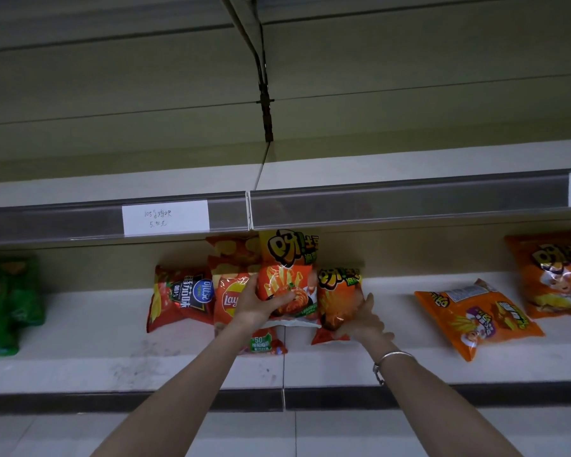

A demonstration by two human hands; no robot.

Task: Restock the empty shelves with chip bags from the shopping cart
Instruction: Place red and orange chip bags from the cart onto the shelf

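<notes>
Gripping orange bags (285, 282) beside Lay's bag (229, 300)

Both forearms are bare along their whole visible length, from the near edge up to the hands. The right wrist, just nearer than the right hand (363, 321), wears a thin silver-coloured metal bangle (394, 355), smooth and rounded, with a small chunky clasp (378, 375) on its left side. The left hand (261, 306) is bare too.

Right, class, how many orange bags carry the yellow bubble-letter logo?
4 orange bags: one in the left hand, one in the right hand, one lying flat to the right, one leaning far right; others may hide behind.
</notes>
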